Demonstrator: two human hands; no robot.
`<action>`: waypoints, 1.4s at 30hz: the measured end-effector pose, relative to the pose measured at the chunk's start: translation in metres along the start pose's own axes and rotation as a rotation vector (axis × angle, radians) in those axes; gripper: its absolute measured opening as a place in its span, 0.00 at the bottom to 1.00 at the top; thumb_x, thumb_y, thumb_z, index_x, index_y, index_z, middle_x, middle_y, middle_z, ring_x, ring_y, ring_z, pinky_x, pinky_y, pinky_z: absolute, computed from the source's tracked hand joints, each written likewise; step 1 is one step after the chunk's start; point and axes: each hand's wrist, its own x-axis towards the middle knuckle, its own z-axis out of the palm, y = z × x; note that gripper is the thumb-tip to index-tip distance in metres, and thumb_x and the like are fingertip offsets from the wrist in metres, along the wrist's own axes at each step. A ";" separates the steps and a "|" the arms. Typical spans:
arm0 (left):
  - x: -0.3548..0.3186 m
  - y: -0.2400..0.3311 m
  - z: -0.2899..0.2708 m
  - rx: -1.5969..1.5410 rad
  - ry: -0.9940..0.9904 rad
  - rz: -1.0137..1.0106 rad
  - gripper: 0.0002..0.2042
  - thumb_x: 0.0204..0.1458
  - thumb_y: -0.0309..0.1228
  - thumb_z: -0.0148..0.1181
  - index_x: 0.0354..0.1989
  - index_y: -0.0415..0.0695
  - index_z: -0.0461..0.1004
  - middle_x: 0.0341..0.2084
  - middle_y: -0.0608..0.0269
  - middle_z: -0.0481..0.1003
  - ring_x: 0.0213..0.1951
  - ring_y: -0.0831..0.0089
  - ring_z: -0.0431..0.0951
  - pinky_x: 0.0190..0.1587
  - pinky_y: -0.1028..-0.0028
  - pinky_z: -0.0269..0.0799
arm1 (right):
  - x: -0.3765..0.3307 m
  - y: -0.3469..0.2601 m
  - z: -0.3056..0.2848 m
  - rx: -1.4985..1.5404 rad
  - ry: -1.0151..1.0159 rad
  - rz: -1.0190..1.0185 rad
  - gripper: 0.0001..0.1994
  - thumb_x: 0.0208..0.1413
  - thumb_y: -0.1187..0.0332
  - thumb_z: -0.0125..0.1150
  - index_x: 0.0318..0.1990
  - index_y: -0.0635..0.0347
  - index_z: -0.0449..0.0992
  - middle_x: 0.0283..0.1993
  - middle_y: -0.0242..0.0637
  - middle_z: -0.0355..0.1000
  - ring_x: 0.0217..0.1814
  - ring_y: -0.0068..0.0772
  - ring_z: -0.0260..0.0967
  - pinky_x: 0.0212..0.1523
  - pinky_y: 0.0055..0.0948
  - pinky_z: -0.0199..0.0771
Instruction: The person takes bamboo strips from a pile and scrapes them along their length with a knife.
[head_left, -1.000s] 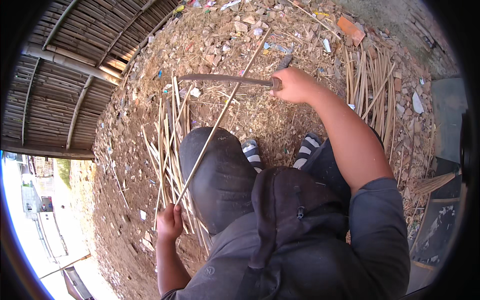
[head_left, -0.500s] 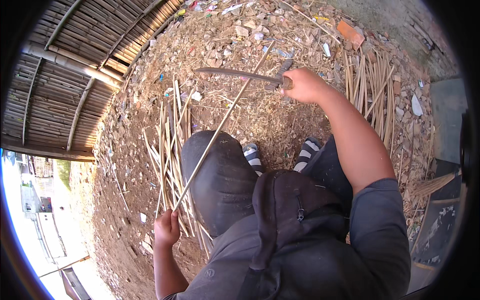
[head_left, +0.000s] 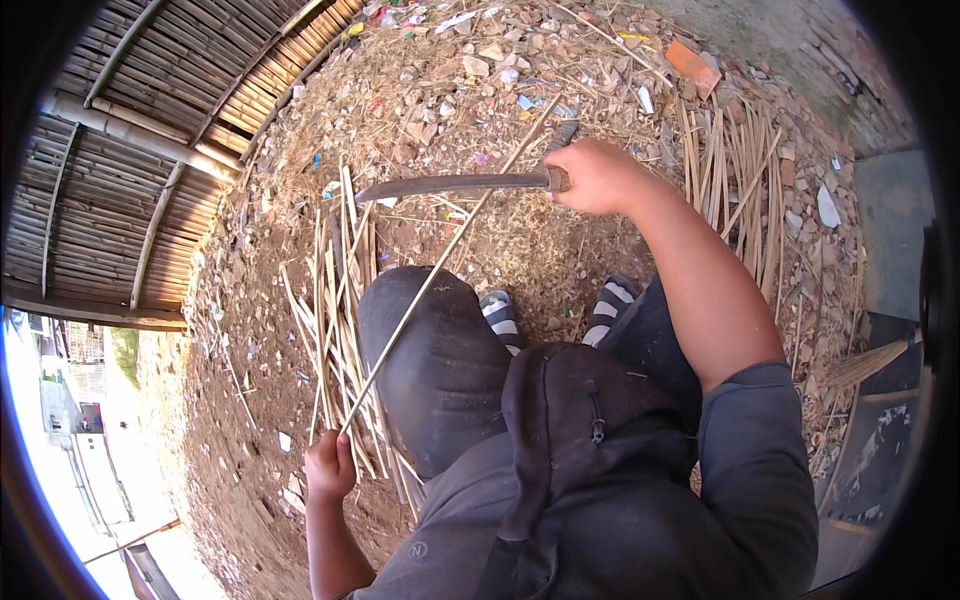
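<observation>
view from above of a seated person on bare, littered ground, working with one blade and one long stick. right hand (head_left: 598,176) is closed tight around the handle of a long, dark, slightly curved blade (head_left: 450,186), which reaches out to the person's left, roughly level. left hand (head_left: 331,466) is closed in a fist around the near end of a thin, pale stick (head_left: 440,275). the stick runs up and away on a slant, over the left knee (head_left: 430,350), and crosses the blade near the blade's handle; whether they touch there cannot be told. two feet in striped socks (head_left: 498,318) show between the knees. two heaps of split cane strips lie on the ground: one heap (head_left: 335,300) just beside the left knee, another heap (head_left: 735,190) beyond the right forearm. too many strips to count. stones, scraps and straw cover the ground ahead. a slatted cane wall (head_left: 130,170) stands at the far left. a dark pouch (head_left: 570,420) sits at the person's chest.
</observation>
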 end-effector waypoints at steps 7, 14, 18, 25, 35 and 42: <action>-0.002 -0.002 -0.002 0.030 -0.019 -0.028 0.17 0.65 0.34 0.49 0.22 0.42 0.63 0.10 0.52 0.64 0.13 0.48 0.67 0.17 0.57 0.60 | 0.004 0.032 0.000 0.085 -0.010 0.196 0.10 0.51 0.59 0.67 0.38 0.52 0.80 0.36 0.42 0.78 0.42 0.46 0.76 0.43 0.45 0.75; -0.008 -0.002 -0.004 0.019 -0.018 -0.024 0.18 0.65 0.34 0.48 0.21 0.42 0.62 0.09 0.51 0.64 0.13 0.48 0.67 0.17 0.57 0.59 | 0.004 0.032 0.001 0.036 -0.026 0.102 0.12 0.49 0.59 0.67 0.37 0.55 0.80 0.37 0.43 0.78 0.43 0.47 0.76 0.43 0.44 0.75; 0.002 0.004 -0.006 0.015 -0.022 -0.011 0.18 0.65 0.34 0.48 0.21 0.42 0.62 0.09 0.51 0.64 0.13 0.48 0.67 0.17 0.57 0.59 | 0.003 0.033 0.006 0.058 0.031 0.162 0.11 0.49 0.61 0.66 0.38 0.54 0.80 0.36 0.44 0.77 0.43 0.49 0.76 0.43 0.45 0.75; -0.008 -0.007 -0.003 0.033 -0.033 -0.030 0.17 0.65 0.33 0.46 0.23 0.40 0.63 0.10 0.49 0.64 0.14 0.48 0.68 0.19 0.57 0.59 | 0.007 0.027 0.005 0.024 -0.097 0.151 0.11 0.50 0.61 0.66 0.41 0.52 0.80 0.37 0.45 0.78 0.43 0.48 0.77 0.43 0.45 0.75; -0.015 -0.019 -0.002 0.084 0.036 0.001 0.17 0.65 0.34 0.48 0.22 0.43 0.64 0.10 0.51 0.65 0.13 0.47 0.68 0.17 0.56 0.60 | 0.010 0.024 0.011 0.040 -0.032 0.131 0.10 0.51 0.62 0.63 0.37 0.56 0.79 0.32 0.43 0.77 0.38 0.46 0.77 0.40 0.45 0.75; -0.011 -0.017 0.001 0.075 0.013 0.011 0.15 0.65 0.32 0.46 0.23 0.41 0.64 0.10 0.51 0.64 0.14 0.49 0.68 0.18 0.57 0.59 | 0.007 0.001 0.016 0.046 0.031 0.089 0.08 0.50 0.64 0.63 0.37 0.55 0.79 0.32 0.45 0.76 0.39 0.48 0.77 0.41 0.45 0.75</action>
